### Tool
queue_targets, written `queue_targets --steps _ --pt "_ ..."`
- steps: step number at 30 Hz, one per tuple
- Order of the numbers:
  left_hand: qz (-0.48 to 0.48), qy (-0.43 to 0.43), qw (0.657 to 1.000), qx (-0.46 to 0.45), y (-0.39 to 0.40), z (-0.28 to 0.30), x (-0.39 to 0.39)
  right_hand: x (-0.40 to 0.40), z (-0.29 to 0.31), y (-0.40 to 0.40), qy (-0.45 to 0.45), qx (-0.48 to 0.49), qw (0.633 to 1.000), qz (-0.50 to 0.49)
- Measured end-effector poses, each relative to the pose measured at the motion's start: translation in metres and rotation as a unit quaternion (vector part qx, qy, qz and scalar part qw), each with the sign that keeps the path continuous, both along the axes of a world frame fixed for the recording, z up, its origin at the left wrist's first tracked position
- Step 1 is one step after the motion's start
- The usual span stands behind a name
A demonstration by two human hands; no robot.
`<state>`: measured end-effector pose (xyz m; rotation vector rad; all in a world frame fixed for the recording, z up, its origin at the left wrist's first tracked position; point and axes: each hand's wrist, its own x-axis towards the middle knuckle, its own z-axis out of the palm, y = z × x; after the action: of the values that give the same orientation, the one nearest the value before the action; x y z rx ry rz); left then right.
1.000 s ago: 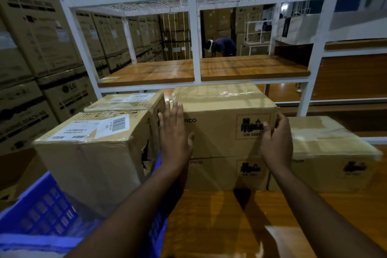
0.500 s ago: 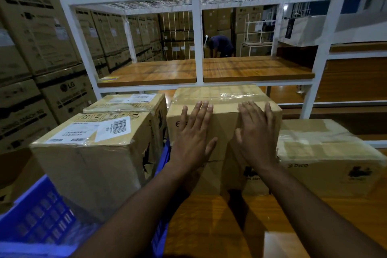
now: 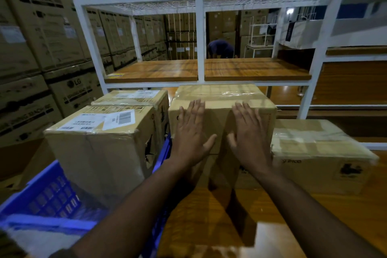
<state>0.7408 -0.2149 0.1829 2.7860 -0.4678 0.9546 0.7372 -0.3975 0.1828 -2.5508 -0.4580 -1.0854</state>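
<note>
A stack of two taped cardboard boxes (image 3: 219,98) stands on the wooden lower shelf (image 3: 209,216) of a white metal rack. My left hand (image 3: 191,134) lies flat against the front face of the upper box, fingers straight and pointing up. My right hand (image 3: 249,134) presses the same face beside it, fingers straight too. The lower box of the stack is mostly hidden behind my hands and wrists.
A lower Pico-marked box (image 3: 320,157) sits to the right on the same shelf. At the left, a blue plastic crate (image 3: 41,199) holds two labelled cardboard boxes (image 3: 100,144). The upper wooden shelf (image 3: 207,69) is bare. Stacked LG cartons (image 3: 41,37) line the left; a person (image 3: 221,48) bends far behind.
A second ago my hands were at the left and right sides of the stacked boxes. Both have moved inward onto the upper box's front face. The view has come slightly closer.
</note>
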Motion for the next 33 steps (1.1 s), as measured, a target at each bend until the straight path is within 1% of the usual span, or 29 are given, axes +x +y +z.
queue_targets --steps 2,8,10,12,14,18,21,24,26,29,33 --pt "-0.008 0.003 0.998 -0.055 -0.005 -0.009 -0.019 -0.014 -0.015 0.008 0.017 0.022 0.999 0.045" --pt "-0.001 0.038 0.993 -0.115 -0.006 -0.049 -0.086 -0.055 -0.045 0.034 0.085 0.062 0.984 0.142" --pt "0.013 0.030 0.989 -0.144 -0.004 -0.058 -0.113 -0.072 -0.049 0.042 0.095 0.057 0.978 0.177" --pt "0.030 0.006 0.984 -0.177 -0.002 -0.064 -0.142 -0.090 -0.052 0.049 0.100 0.062 0.969 0.216" --pt "0.058 -0.023 0.979 -0.196 0.001 -0.069 -0.174 -0.109 -0.054 0.058 0.110 0.077 0.956 0.259" --pt "0.142 -0.069 0.969 -0.190 0.019 -0.089 -0.252 -0.159 -0.068 0.085 0.110 0.115 0.920 0.359" --pt "0.216 -0.063 0.955 -0.193 0.040 -0.108 -0.321 -0.210 -0.083 0.113 0.134 0.121 0.889 0.420" --pt "0.300 -0.040 0.932 -0.198 0.061 -0.129 -0.388 -0.269 -0.100 0.140 0.168 0.081 0.860 0.475" --pt "0.348 -0.025 0.914 -0.207 0.072 -0.144 -0.432 -0.308 -0.113 0.156 0.186 0.022 0.842 0.506" --pt "0.410 0.007 0.884 -0.225 0.086 -0.169 -0.495 -0.367 -0.138 0.176 0.186 -0.075 0.808 0.554" --pt "0.479 0.030 0.842 -0.246 0.106 -0.200 -0.570 -0.436 -0.175 0.207 0.196 -0.156 0.762 0.596"
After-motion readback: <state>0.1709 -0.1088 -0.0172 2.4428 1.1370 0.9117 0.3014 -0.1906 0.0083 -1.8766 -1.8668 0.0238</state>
